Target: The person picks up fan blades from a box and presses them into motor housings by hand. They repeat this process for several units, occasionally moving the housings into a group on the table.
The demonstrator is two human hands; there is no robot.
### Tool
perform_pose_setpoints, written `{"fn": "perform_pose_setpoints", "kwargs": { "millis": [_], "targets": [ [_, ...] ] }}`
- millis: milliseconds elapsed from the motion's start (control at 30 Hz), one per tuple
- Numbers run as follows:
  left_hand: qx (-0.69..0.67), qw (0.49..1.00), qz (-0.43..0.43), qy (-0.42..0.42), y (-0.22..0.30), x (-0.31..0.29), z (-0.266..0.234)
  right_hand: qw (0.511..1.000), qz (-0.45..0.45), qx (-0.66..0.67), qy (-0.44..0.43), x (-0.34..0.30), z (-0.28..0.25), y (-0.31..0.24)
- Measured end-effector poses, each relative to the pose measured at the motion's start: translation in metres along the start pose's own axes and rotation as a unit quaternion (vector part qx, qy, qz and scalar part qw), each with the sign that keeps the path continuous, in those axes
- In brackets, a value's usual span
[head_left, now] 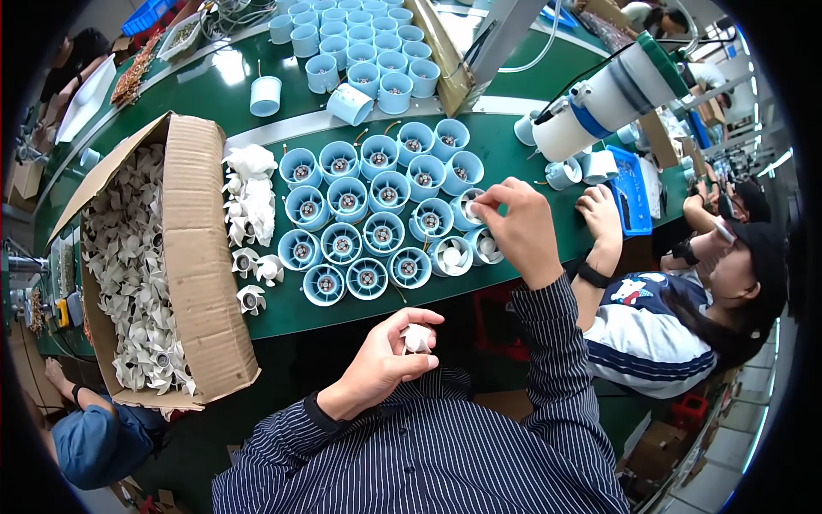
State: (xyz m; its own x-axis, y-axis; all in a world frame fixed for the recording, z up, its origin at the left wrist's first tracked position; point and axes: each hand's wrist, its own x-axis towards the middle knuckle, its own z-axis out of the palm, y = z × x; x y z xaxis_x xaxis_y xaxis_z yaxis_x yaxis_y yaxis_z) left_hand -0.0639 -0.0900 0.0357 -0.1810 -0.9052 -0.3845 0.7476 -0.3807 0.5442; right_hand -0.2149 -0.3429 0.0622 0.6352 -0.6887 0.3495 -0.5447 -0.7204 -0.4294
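White finned impeller (417, 339), blue cups (348, 188)

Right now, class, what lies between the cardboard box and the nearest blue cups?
Small white fans and some crumpled white material, in the head view.

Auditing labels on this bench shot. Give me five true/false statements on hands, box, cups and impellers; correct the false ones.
1. The left hand holds a white impeller. True.
2. The cardboard box stands left of the near group of blue cups. True.
3. The right hand is inside the box. False: its fingertips are at a cup on the near group's right side.
4. Every cup in that group contains an impeller. False: most have none, leaving their centres exposed.
5. Loose impellers lie on the green table beside the box. True.
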Motion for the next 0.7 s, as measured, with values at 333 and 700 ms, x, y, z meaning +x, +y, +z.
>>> {"fn": "perform_pose_setpoints", "kwargs": {
  "millis": [333, 700],
  "targets": [
    [-0.165, 0.978, -0.01, -0.125, 0.021, 0.003, -0.007, 0.983, 0.041, 0.168, -0.055, -0.022, -0.027, -0.06],
    [0.39, 0.886, 0.252, -0.006, 0.019, 0.003, 0.008, 0.868, 0.079, 0.373, -0.32, -0.046, -0.039, -0.095]
  ]
}}
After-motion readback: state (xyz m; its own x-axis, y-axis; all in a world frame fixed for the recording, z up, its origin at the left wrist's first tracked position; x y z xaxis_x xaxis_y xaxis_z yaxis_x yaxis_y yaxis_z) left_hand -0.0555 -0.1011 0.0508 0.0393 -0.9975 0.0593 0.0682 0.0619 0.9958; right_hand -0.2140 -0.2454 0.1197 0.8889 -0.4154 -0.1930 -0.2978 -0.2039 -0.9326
